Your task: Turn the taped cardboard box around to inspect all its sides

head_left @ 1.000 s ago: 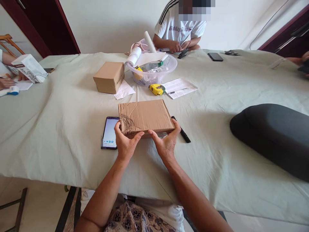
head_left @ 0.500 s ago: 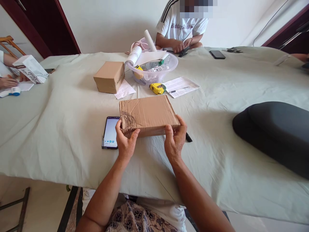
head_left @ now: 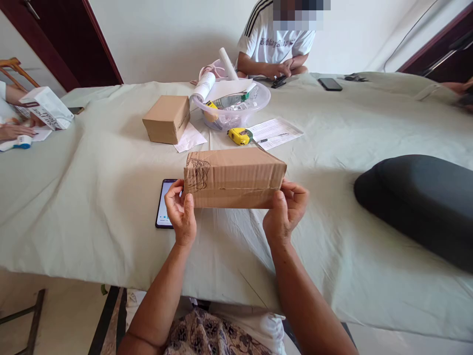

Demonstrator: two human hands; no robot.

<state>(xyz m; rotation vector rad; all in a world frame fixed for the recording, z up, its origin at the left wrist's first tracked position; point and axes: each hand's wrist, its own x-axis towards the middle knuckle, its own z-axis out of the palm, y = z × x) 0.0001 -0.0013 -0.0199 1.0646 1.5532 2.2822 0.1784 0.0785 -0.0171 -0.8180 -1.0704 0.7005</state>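
Observation:
Between my two hands is a brown cardboard box [head_left: 236, 177], its long side tilted toward me. Dark scribbled lines cover its left corner. My left hand [head_left: 181, 214] grips the lower left end, thumb on the near side. At the lower right end, my right hand [head_left: 284, 212] holds on with the thumb in front and fingers behind. Partly hidden behind my left hand lies a phone [head_left: 162, 209] with a lit screen. Just beyond the box sit a yellow tape measure [head_left: 239, 136] and a printed sheet [head_left: 275, 130] with a pen [head_left: 273, 138] on it.
Another cardboard box [head_left: 166, 118] stands at the back left, beside a clear plastic basin [head_left: 236, 116] of mixed items. To the right is a large dark rounded object [head_left: 410, 202]. A person [head_left: 277, 49] sits across the cloth-covered table [head_left: 92, 212]; another person's hands [head_left: 16, 130] are at far left.
The cardboard box has been tipped so its near long side now faces me more fully. My right hand has shifted right and my left hand slightly left with it.

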